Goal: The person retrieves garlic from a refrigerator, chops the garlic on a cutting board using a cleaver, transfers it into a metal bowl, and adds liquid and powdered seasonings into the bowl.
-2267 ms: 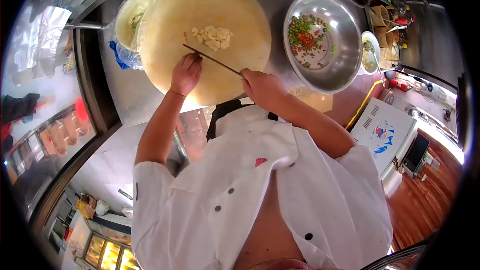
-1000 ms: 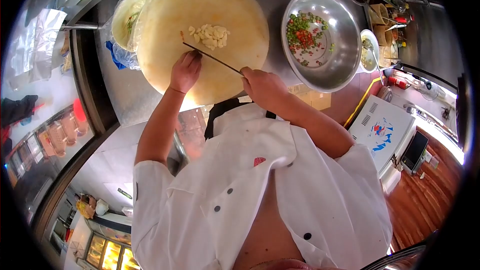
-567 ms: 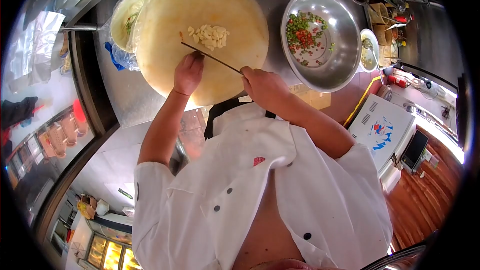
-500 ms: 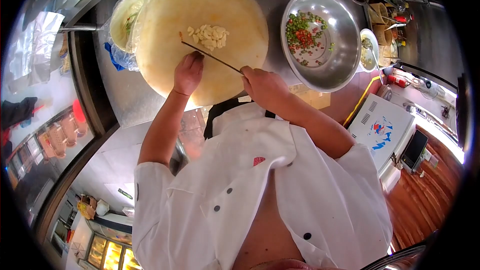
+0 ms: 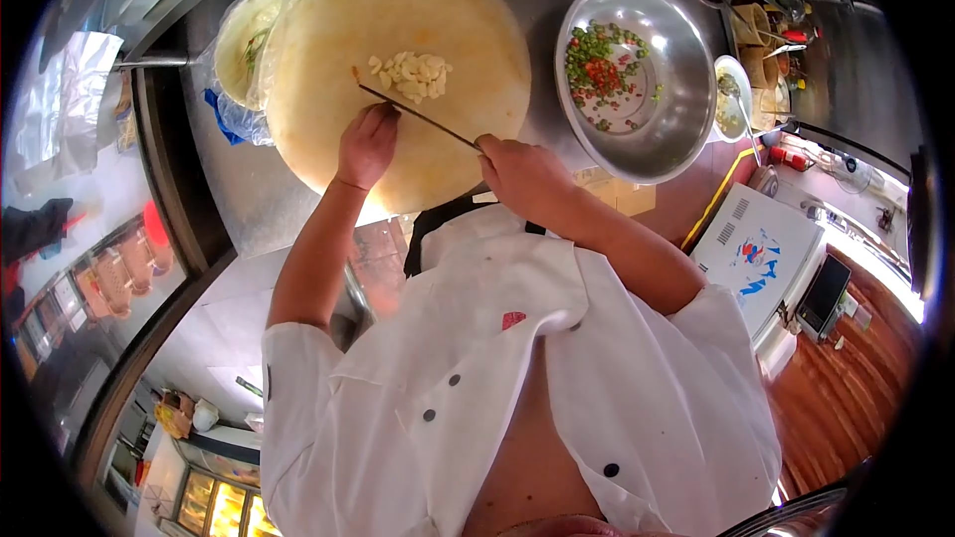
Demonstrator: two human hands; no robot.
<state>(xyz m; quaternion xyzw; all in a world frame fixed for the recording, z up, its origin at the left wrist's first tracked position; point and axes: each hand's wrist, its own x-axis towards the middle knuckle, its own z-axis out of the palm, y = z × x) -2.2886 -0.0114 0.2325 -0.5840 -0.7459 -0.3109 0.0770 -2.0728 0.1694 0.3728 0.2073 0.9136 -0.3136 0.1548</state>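
My right hand [image 5: 524, 175] grips a cleaver [image 5: 423, 117] by its handle. I see the blade nearly edge-on, a thin dark line slanting across the round chopping board [image 5: 338, 30]. Against the near side of the blade, my left hand [image 5: 366, 147] rests on the board with its fingers curled together. Whatever those fingertips hold is hidden. Just beyond the blade lies a pile of pale slices [image 5: 412, 76] that look like garlic. A small orange-red scrap [image 5: 356, 73] sits near the blade's tip.
Right of the board stands a steel bowl [image 5: 686, 89] with chopped green and red chillies [image 5: 603, 70]. A plastic-wrapped tub [image 5: 237, 55] touches the board's left side. Farther right are a small white bowl [image 5: 733, 104] with a spoon and a white appliance [image 5: 753, 259].
The whole view has shifted slightly left. My hands and the cleaver keep nearly the same place on the board, and the pile looks unchanged.
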